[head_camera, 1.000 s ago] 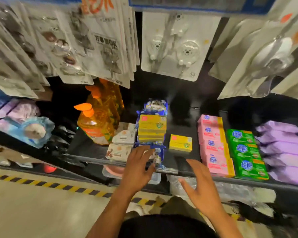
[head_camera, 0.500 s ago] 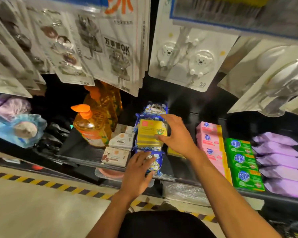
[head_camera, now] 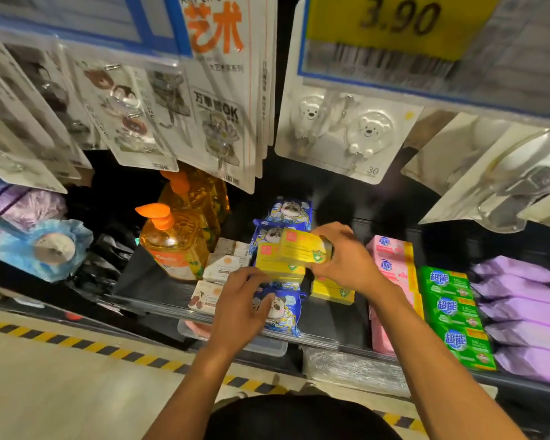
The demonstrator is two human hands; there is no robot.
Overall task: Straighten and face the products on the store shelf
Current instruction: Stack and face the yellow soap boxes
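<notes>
Yellow box [head_camera: 302, 247] is off the yellow stack [head_camera: 278, 270], tilted and skewed. Right hand [head_camera: 346, 258] grips it by its right end, fingers wrapped over the top and thumb underneath. Left hand [head_camera: 237, 309] holds the blue panda pack [head_camera: 283, 309] at the shelf front, with its fingers curled over the pack's top edge, just at the stack's base, and its thumb on the pack's face.

Doing it well, my read:
- The yellow stack is sitting on the panda lane. The lone yellow box [head_camera: 332, 292] just to the right, beside the pink boxes [head_camera: 391, 260], likely marks the proper yellow lane.
- Carry the box low and level, and rotate it so the shield logo faces out.
- Set it square on or behind the lone box, front edge flush with the shelf [head_camera: 334, 322] lip.
- Keep the left hand pinning the panda pack; the remaining stack could slide as boxes come off.
- Watch the knuckles near the pink row, which is already neat.

Versus earlier:
- Half a second ago the right hand was just closing on the stack top, with the top box still seated. A second ago it hovered open below the shelf front, near the pink row.
- Left hand hasn't moved off the panda pack.
- Head has come in closer and tipped up, so a 3.90 price tag is now in frame.
</notes>
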